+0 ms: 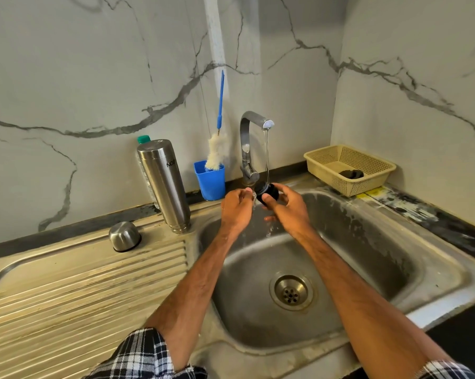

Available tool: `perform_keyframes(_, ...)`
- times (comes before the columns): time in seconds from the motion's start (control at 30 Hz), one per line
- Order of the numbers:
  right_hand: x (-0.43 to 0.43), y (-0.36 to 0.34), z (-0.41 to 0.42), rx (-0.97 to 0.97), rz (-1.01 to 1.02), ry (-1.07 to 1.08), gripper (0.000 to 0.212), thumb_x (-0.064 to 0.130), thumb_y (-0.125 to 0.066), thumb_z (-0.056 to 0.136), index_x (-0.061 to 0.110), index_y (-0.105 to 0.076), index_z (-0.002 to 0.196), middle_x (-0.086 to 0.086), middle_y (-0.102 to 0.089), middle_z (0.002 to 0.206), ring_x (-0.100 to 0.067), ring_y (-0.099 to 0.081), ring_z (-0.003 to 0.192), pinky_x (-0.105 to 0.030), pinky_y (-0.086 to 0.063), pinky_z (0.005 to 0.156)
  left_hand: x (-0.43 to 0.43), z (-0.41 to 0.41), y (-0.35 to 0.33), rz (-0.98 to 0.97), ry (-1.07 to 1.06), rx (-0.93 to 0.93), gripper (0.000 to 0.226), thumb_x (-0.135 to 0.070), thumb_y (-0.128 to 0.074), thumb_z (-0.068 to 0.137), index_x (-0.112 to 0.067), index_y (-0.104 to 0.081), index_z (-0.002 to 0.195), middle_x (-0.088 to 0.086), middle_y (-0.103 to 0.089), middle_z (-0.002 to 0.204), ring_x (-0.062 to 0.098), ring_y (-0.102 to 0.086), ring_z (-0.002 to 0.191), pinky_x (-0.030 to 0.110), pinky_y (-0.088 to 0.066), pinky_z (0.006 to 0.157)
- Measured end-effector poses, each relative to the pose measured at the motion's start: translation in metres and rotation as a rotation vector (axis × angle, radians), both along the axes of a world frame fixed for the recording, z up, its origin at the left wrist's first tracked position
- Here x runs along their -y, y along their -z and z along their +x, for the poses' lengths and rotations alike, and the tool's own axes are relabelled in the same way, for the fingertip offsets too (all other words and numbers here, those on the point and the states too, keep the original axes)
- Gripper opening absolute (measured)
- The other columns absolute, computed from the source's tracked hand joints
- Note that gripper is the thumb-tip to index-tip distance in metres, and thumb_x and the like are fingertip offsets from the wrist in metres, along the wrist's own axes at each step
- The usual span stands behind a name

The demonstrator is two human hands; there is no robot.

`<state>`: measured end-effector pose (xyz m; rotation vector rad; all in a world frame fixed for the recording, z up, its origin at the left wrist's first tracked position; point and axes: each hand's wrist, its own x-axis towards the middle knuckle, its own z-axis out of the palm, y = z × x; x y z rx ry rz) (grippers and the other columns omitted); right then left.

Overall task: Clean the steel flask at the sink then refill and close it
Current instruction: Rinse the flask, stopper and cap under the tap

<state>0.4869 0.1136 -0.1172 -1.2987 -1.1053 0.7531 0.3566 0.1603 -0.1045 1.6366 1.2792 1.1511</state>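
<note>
Hidden: a clear plastic bottle with a green cap stands mostly behind the tall steel flask. Fingers cover part of the round black stopper. The dark lump in the beige mesh basket cannot be identified.
Right hand: grips the stopper under the chrome tap's running stream.
Left hand: fingers curled at the stopper's edge. Whether they pinch it cannot be told.
Flask: upright on the ribbed drainboard, at the basin's left corner.
Count: one flask, one domed steel cap beside it, one stopper, one blue-handled bottle brush in one blue cup, one basket.
Surface: stained steel sink, dark counter.
Room: grey-veined marble walls meeting in a corner.
</note>
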Motion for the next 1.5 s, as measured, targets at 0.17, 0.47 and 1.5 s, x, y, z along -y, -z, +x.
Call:
perform_keyframes(0.17, 0.000, 0.002, -0.003, 0.109, 0.007, 0.027, 0.047, 0.019, -0.070, 0.093, 0.019, -0.055, 0.137, -0.003, -0.060, 0.126, -0.016, -0.069, 0.098, -0.024, -0.059, 0.057, 0.003, 0.000, 0.002, -0.040, 0.040, 0.023, 0.026, -0.033, -0.052, 0.105, -0.013, -0.068, 0.110, 0.012, -0.071, 0.099, 0.019, -0.065, 0.083, 0.032, -0.056, 0.077)
perform_keyframes(0.47, -0.003, 0.001, 0.001, -0.191, -0.125, -0.062, 0.036, 0.027, -0.051, 0.105, 0.005, -0.059, 0.132, -0.014, -0.072, 0.112, -0.030, -0.072, 0.098, -0.031, -0.061, 0.068, 0.008, 0.009, 0.002, 0.087, 0.209, -0.080, 0.026, -0.025, -0.047, 0.108, -0.015, -0.070, 0.115, 0.004, -0.071, 0.105, 0.010, -0.064, 0.095, 0.024, -0.049, 0.082)
perform_keyframes(1.5, 0.009, -0.012, 0.011, -0.766, -0.098, -0.112, 0.043, 0.028, -0.074, 0.089, 0.000, -0.065, 0.121, -0.020, -0.072, 0.110, -0.026, -0.073, 0.093, -0.032, -0.060, 0.077, 0.006, 0.017, -0.008, 0.197, 0.172, -0.087, 0.051, -0.035, -0.072, 0.093, -0.013, -0.061, 0.138, 0.000, -0.068, 0.129, 0.011, -0.063, 0.117, 0.035, -0.051, 0.105)
